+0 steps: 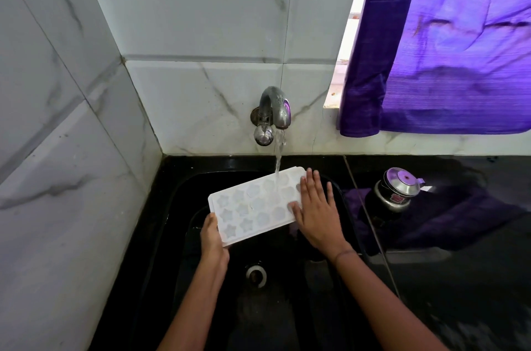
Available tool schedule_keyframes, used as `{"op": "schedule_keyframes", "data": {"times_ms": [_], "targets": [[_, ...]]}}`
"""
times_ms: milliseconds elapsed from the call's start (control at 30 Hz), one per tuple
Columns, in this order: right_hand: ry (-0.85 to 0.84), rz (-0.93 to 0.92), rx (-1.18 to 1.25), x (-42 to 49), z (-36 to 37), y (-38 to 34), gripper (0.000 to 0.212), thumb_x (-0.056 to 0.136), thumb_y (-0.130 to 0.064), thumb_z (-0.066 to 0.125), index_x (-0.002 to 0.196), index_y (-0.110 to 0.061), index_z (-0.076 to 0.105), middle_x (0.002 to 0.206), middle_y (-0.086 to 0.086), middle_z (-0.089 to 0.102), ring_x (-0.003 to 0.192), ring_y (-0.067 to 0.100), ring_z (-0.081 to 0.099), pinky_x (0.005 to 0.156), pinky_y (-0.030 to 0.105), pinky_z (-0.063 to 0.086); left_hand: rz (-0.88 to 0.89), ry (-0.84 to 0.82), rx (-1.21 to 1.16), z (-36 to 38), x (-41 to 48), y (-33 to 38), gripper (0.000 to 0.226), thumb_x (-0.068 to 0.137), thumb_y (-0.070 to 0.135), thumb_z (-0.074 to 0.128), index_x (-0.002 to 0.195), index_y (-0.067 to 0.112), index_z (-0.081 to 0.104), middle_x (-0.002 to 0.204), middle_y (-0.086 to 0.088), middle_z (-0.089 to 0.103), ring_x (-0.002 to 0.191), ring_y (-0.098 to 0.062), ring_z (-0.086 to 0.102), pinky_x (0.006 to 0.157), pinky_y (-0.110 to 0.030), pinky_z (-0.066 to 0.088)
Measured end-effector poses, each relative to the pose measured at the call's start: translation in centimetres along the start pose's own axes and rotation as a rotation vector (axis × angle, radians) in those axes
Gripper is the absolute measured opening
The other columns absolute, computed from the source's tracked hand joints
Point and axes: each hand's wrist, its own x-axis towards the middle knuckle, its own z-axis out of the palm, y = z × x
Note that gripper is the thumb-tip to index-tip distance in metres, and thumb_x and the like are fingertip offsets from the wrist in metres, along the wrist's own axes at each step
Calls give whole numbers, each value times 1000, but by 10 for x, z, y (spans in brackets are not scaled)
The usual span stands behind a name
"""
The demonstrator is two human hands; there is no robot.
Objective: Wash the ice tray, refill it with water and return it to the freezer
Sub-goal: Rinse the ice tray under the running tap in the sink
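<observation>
Our left hand grips the tray at its near left corner, thumb on top. Our right hand lies flat on its right end, fingers straight. The tray is held over the sink, where water from the tap falls on it. A pot stands right.

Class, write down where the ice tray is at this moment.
Centre of the head view: the ice tray is over the black sink, under the running tap, between the left hand and right hand.
</observation>
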Motion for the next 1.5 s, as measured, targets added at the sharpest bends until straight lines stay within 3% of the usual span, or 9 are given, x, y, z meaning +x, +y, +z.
{"op": "schedule_keyframes", "data": {"times_ms": [167, 300, 567, 767, 933, 1033, 1167, 1233, 1500], "targets": [[5, -41, 82, 10, 5, -69, 67, 93, -36, 23, 146, 4, 22, 155, 21, 14, 145, 31, 13, 119, 43, 5, -38, -76, -8, 15, -5, -9, 22, 98, 13, 39, 89, 14, 59, 90, -15, 62, 58, -15, 68, 49, -26, 55], [-106, -309, 102, -4, 22, -118, 58, 89, -25, 24, 137, -3, 47, 147, 13, 41, 138, 24, 36, 111, 37, 33, -84, -188, -46, 20, -16, -14, 33, 102, 18, 28, 106, 12, 60, 95, -8, 65, 83, -14, 63, 72, -24, 49], [-83, -683, -43, -31, 32, -87, 57, 94, -40, 28, 145, -15, 33, 153, 4, 33, 143, 17, 26, 115, 35, 18, -38, 37, -74, -2, 17, 14, 30, 99, 25, 33, 96, 9, 58, 91, -15, 61, 56, -19, 67, 53, -27, 56], [-1, -567, -74, -26, 33, -31, 60, 97, -49, 28, 149, -18, 26, 156, 1, 25, 145, 17, 20, 114, 41, 15, 24, 80, -7, -10, 16, 22, 29, 97, 23, 42, 117, 9, 59, 105, -15, 63, 77, -25, 62, 71, -38, 52], [-12, -314, -24, 4, 26, 19, 62, 97, -57, 9, 146, -26, 29, 156, 2, 22, 145, 21, 19, 114, 48, 13, 14, 145, -3, -31, 14, 23, 33, 99, 28, 41, 120, 9, 58, 103, -11, 62, 74, -22, 60, 63, -34, 49], [-46, -260, 110, 30, 15, 23, 66, 95, -60, 11, 146, -24, 32, 156, 2, 26, 142, 21, 27, 111, 44, 32, -17, 175, 17, -41, 14, 19, 32, 98, 29, 42, 117, 9, 58, 95, -9, 64, 74, -24, 60, 62, -35, 50], [14, 20, 530, 87, -11, -12, 59, 93, -59, 31, 132, -16, 44, 108, 1, 62, 99, 17, 60, 76, 36, 52, -43, 187, 50, -50, 10, 11, 38, 98, 28, 43, 124, 5, 56, 114, -18, 62, 88, -33, 61, 70, -37, 52], [13, 106, 669, 119, -24, -37, 58, 91, -65, 32, 108, -13, 54, 76, -2, 58, 70, 13, 56, 64, 33, 46, -42, 181, 57, -49, 6, 7, 38, 98, 27, 43, 125, 3, 55, 119, -21, 61, 95, -35, 61, 70, -37, 52], [-282, 355, 656, 188, -31, -61, 59, 86, -62, 38, 98, -11, 65, 90, 9, 67, 80, 25, 67, 76, 33, 55, -76, 170, 92, -45, 2, -10, 36, 97, 28, 44, 122, 6, 57, 121, -21, 61, 108, -40, 59, 94, -53, 47]]}}
